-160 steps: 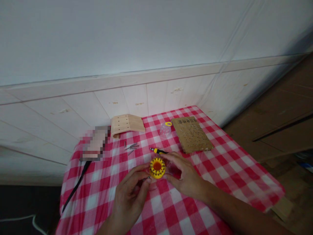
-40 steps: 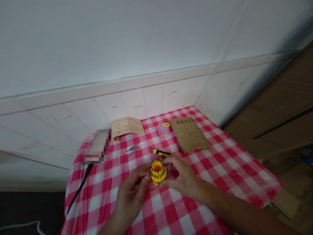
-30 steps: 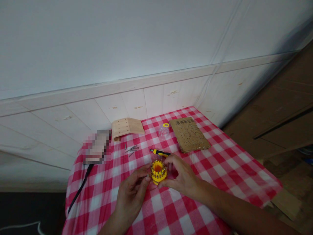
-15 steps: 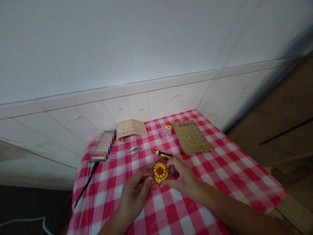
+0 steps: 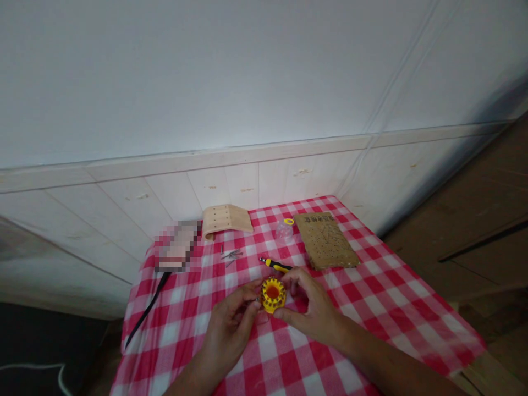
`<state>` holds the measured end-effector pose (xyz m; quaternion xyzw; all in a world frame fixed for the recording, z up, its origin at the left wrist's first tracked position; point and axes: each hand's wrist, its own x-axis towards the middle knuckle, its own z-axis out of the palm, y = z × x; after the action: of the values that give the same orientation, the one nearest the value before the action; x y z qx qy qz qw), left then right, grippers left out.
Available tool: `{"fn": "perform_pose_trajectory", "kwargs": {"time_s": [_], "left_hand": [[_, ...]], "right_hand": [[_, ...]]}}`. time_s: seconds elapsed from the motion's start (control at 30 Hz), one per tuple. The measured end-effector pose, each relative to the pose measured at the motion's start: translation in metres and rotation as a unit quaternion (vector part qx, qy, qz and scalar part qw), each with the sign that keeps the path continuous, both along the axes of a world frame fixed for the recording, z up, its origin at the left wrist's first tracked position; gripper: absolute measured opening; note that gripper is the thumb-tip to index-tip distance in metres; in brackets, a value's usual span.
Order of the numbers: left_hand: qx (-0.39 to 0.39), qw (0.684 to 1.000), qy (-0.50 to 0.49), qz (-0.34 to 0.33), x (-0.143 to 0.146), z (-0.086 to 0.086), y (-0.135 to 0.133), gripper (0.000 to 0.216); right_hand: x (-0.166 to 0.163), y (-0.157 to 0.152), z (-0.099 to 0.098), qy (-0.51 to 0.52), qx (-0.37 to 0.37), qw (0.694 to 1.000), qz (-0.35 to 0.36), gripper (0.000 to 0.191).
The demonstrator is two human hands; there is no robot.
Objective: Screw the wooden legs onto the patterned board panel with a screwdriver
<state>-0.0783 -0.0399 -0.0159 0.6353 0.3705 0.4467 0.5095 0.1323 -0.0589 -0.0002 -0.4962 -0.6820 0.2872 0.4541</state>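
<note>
A round yellow screwdriver bit holder (image 5: 273, 297) with an orange middle sits between my hands near the table's centre. Small metal bits stand in a ring around its rim. My right hand (image 5: 311, 302) curves round its right side, thumb at the lower edge and fingers higher up. On the left, my left hand (image 5: 233, 316) pinches a small metal screwdriver bit (image 5: 258, 300) between thumb and forefinger, close against the holder. Just beyond my right fingers lies a yellow and black screwdriver (image 5: 275, 264), partly hidden by them.
Loose metal pins (image 5: 233, 255) lie left of the screwdriver. Farther back are a bent wooden piece with holes (image 5: 226, 220), a clear plastic cover (image 5: 284, 231) and a brown cardboard piece (image 5: 328, 242). A blurred-out object (image 5: 178, 247) with a black strap is at left.
The camera view has shifted slightly, so everything sits a little lower and farther right. My hands keep almost the same places around the bit holder.
</note>
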Motion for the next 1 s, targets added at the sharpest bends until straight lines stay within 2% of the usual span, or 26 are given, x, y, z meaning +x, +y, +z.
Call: {"fn": "perform_pose_trajectory", "kwargs": {"time_s": [0.1, 0.2, 0.43, 0.8, 0.9, 1.0], "left_hand": [[0.005, 1.0, -0.001, 0.002, -0.001, 0.002, 0.0, 0.013], [0.007, 1.0, 0.002, 0.003, -0.001, 0.003, 0.0, 0.012], [0.008, 1.0, 0.021, 0.018, -0.001, 0.002, -0.001, 0.012], [0.007, 0.999, 0.026, 0.03, -0.001, 0.002, -0.001, 0.014], [0.012, 0.999, 0.033, 0.031, -0.001, 0.003, -0.001, 0.014], [0.022, 0.999, 0.034, 0.03, -0.001, 0.006, -0.002, 0.013]], "right_hand": [[0.003, 0.001, 0.002, 0.018, 0.002, 0.999, 0.048, 0.049], [0.004, 0.003, 0.0, 0.019, 0.009, 0.998, 0.059, 0.048], [-0.001, 0.004, -0.007, 0.011, -0.039, 0.999, 0.011, 0.038], [-0.002, 0.005, -0.011, 0.044, -0.116, 0.992, -0.017, 0.039], [-0.002, 0.004, -0.012, 0.05, -0.106, 0.993, -0.014, 0.039], [-0.002, 0.001, -0.009, 0.036, -0.06, 0.997, -0.015, 0.034]]}}
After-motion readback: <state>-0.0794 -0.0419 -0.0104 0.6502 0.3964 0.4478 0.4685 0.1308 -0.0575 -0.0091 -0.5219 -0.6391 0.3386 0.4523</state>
